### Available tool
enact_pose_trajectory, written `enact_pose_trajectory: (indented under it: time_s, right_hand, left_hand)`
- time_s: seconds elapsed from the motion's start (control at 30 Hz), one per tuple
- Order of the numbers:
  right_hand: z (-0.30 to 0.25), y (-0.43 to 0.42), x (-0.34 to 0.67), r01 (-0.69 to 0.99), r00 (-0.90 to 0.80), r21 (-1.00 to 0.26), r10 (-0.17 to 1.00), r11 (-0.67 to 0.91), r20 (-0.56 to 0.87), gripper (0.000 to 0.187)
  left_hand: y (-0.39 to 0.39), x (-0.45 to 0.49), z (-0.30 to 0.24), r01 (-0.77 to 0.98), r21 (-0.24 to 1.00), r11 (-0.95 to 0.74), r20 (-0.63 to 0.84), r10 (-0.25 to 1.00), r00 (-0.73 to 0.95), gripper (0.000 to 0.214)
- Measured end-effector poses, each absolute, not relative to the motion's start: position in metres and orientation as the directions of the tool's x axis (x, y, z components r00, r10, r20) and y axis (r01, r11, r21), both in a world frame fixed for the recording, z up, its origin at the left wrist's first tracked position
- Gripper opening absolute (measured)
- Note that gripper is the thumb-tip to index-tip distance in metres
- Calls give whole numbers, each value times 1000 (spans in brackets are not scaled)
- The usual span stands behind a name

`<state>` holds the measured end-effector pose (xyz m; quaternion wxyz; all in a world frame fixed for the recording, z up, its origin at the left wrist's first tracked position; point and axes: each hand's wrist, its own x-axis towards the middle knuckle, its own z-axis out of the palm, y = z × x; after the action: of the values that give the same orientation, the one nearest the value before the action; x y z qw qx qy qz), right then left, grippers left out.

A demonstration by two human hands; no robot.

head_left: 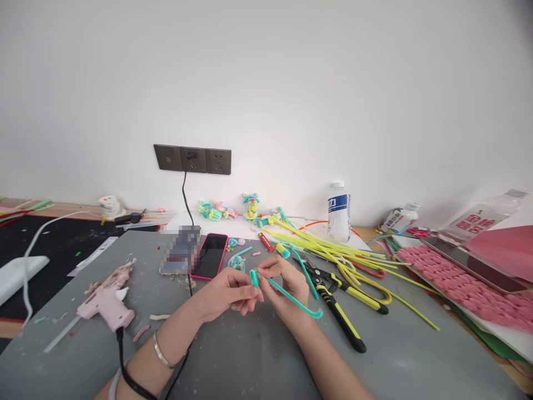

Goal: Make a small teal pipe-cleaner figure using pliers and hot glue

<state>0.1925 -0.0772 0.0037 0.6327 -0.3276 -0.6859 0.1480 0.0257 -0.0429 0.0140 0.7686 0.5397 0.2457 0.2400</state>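
Both of my hands meet over the grey mat near its middle. My left hand pinches the coiled end of a teal pipe cleaner. My right hand grips the same pipe cleaner just beside the coil, fingers closed. The rest of the teal stem runs off to the right and curls up at its far end. A bracelet and a black band sit on my left wrist.
A pink glue gun lies left on the mat. Black-and-yellow pliers and a heap of yellow pipe cleaners lie right. A red-cased phone, a bottle and small finished figures stand behind. Pink sheets are far right.
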Motion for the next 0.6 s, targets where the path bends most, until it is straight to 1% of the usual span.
enact_pose_trajectory:
  time_s: [0.1,0.2,0.3,0.33,0.43,0.47,0.5,0.6]
  right_hand:
    - [5,-72,201,218,-13,-686,705,694,709,11]
    - [10,-64,217,189,-100,-770,792,609,602,7]
    - [13,-59,233,184,-135,-801,822,569,553,7]
    - [14,-58,236,176,-136,-806,825,566,549,8]
    - [13,-57,239,141,-149,-806,817,575,557,7]
    - [12,-57,238,136,-159,-804,813,579,560,6]
    - [11,-57,237,136,-170,-800,809,585,563,6]
    - [9,-57,230,155,-197,-778,791,609,579,8]
  left_hand:
    - [-44,28,15,-131,941,313,-114,656,746,39]
    - [-43,29,14,-103,935,339,-162,668,726,40]
    - [-43,29,14,-88,923,374,-209,681,701,39]
    - [-43,29,14,-90,919,383,-219,687,693,43]
    - [-43,28,15,-106,916,386,-220,706,673,65]
    - [-44,28,16,-114,920,374,-208,717,666,67]
    - [-44,28,16,-121,928,353,-191,727,660,65]
    - [-44,31,15,-120,948,293,-153,757,636,47]
